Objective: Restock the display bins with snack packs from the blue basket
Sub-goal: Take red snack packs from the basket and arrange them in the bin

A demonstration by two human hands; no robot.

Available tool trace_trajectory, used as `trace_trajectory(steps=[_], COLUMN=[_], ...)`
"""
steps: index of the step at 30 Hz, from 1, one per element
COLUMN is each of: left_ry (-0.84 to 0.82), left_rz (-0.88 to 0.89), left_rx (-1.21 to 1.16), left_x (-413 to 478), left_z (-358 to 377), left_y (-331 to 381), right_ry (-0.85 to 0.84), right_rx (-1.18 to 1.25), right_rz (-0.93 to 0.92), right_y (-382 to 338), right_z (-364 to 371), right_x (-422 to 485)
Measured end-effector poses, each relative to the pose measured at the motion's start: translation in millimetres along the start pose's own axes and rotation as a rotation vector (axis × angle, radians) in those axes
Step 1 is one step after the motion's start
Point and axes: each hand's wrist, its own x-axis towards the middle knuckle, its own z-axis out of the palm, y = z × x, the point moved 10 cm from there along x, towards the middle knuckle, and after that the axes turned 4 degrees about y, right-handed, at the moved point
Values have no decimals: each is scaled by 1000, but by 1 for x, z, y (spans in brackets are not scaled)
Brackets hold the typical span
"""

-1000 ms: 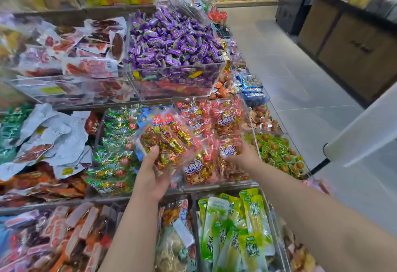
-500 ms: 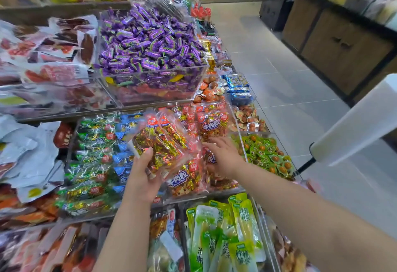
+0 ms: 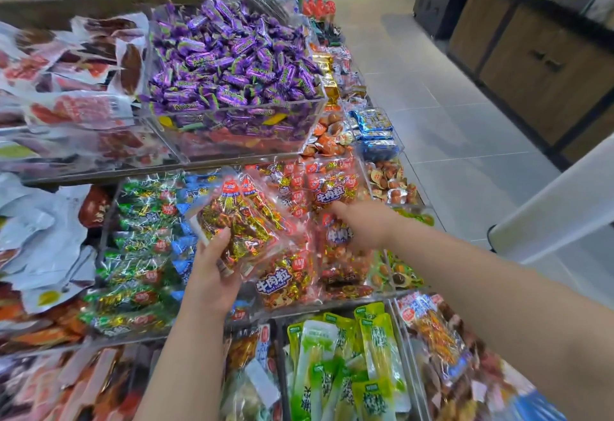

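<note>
The left hand grips a small bundle of red-topped packs, thumb on top and fingers curled underneath. It holds them tilted just above the left half of the clear bin, which is already piled with the same red packs. The right hand reaches into the middle of the bin, palm down on the piled packs with one fingertip pointing toward the back. The other fingers are hidden among the wrappers, so I cannot tell whether it grasps one. Purple candies fill the raised tray behind the bin, green packs lie just left of it, and green sticks stand in the compartment in front of it.
</note>
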Motion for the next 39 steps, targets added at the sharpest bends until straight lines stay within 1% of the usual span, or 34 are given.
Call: trace_trajectory(steps=[2,3,4,6,8,10,11,13,15,18,20,23,27,31,33,36,38,39], left_ry=[-25,-25,-18,-13,-19,-22,-19,-28,-34,-63,-77,-36,-3,1,12,36,21,8], left_rz=[37,51,58,63,65,68,65,50,43,68,68,41,37,43,41,42,49,55], left_rx=[4,6,12,26,33,41,45,61,81,88,97,90,98,118,132,152,151,149], left_x=[2,4,5,5,6,6,8,10,12,12,11,13,14,14,13,9,6,4], left_z=[1,0,-1,0,2,3,2,1,-1,2,5,1,-1,2,5,8,14,18], left_y=[3,4,4,4,4,4,4,1,0,1,1,-3,-3,0,1,4,7,8], right_ry=[182,245,268,211,93,1,3,79,179,291,266,198,142,106,108,54,77,145], right_rx=[-104,-149,-177,-153,-71,-94,-147,-209,-202,-170,-101,-67,-146,-152,-169,-175,-140,-107], right_rz=[-28,-27,-18,19,49,32,22,49,113,123,170,214,161,89,91,140,156,154], right_y=[6,9,12,17,20,19,18,19,17,3,7,17,19,21,21,20,19,18], right_z=[-31,-43,-48,-43,-23,-3,2,1,-2,8,19,28,29,26,25,25,15,4], right_x=[12,18,26,40,49,52,51,48,42,30,28,40,62,66,65,60,51,44])
